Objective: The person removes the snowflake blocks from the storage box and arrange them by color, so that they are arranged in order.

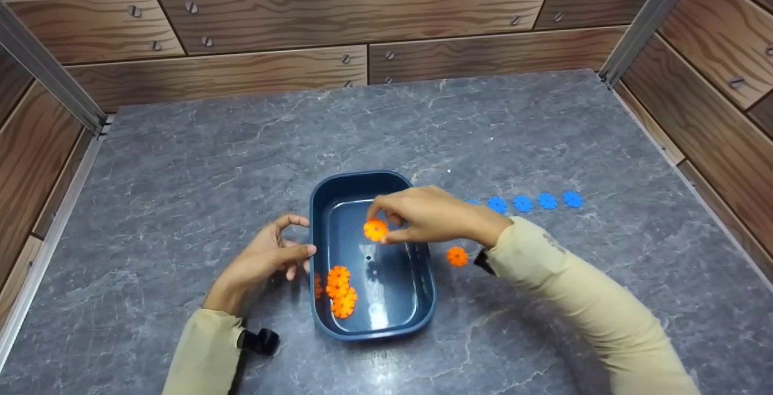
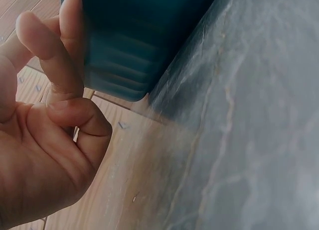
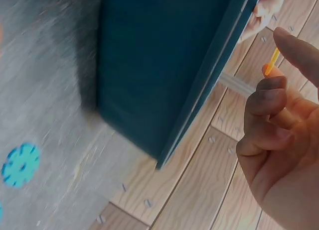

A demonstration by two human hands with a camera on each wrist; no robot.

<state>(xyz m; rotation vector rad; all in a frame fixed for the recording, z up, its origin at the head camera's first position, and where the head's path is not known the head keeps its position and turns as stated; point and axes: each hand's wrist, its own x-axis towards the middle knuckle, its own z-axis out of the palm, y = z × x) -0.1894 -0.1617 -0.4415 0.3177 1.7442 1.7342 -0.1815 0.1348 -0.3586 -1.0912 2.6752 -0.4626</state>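
My right hand pinches an orange notched disc between thumb and finger, above the inside of a dark blue plastic tub. The right wrist view has this disc edge-on, a thin orange strip at the fingertips. Several like discs lie overlapping in the tub's near left part. At the tub's left side, my left hand touches the outer wall with thumb and fingertips and does not grasp it. In the left wrist view, this hand has some fingers bent beside the tub wall.
One orange disc lies on the grey marbled table, right of the tub. Beyond it, a row of several blue notched discs runs rightward, partly hidden by the right hand. Wood-patterned panels enclose the back and sides.
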